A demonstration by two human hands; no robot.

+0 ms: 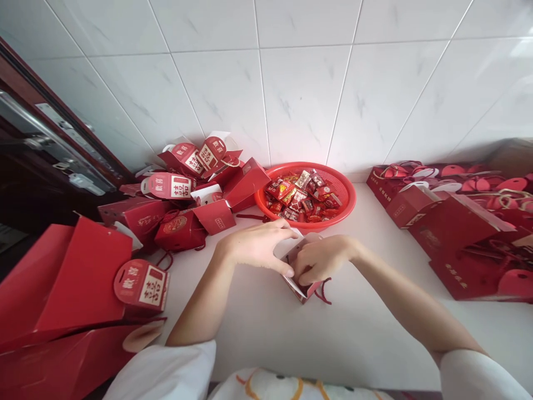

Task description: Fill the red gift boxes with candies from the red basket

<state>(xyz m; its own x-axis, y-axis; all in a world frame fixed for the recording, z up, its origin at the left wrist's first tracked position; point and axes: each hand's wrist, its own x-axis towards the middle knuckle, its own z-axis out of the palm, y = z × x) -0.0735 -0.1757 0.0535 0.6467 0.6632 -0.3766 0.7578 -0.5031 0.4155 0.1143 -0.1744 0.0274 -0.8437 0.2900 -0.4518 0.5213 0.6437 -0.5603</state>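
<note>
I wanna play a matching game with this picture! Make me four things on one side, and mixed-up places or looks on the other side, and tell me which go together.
Things:
1. Right hand
2. Wrapped sweets
3. Small box by the hands
4. Wall tiles

Places or looks:
A. Pale with grey streaks
B. Open, with the left hand touching it
C. Partly inside the small box
D. Piled in the red basket

Right pairs: 1-C, 2-D, 3-B, 4-A

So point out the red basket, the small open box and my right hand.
Red basket (320,224), head view: on its front rim.
Small open box (310,291), head view: on its red near wall.
Right hand (323,258), head view: on the back of the hand.
</note>
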